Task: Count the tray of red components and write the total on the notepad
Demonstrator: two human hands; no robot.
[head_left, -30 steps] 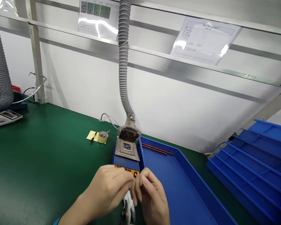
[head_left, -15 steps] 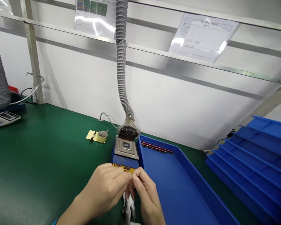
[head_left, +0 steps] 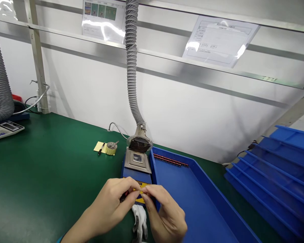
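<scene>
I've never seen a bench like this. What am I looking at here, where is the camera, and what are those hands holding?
The picture comes from a camera worn on the person's head, looking forward and down at a green bench. The left hand and right hand are the person's own, fingertips pinched together on a small part between them; it is too tiny to identify. Just behind them sits a small blue unit with a square metal top, and a grey ribbed hose comes down to a round grille right over it. To the right lies a long blue tray with a row of small reddish parts along its far end. A white glove lies under the hands. Farther left are a yellow tape roll and a calculator. More blue trays are stacked at the right.
</scene>
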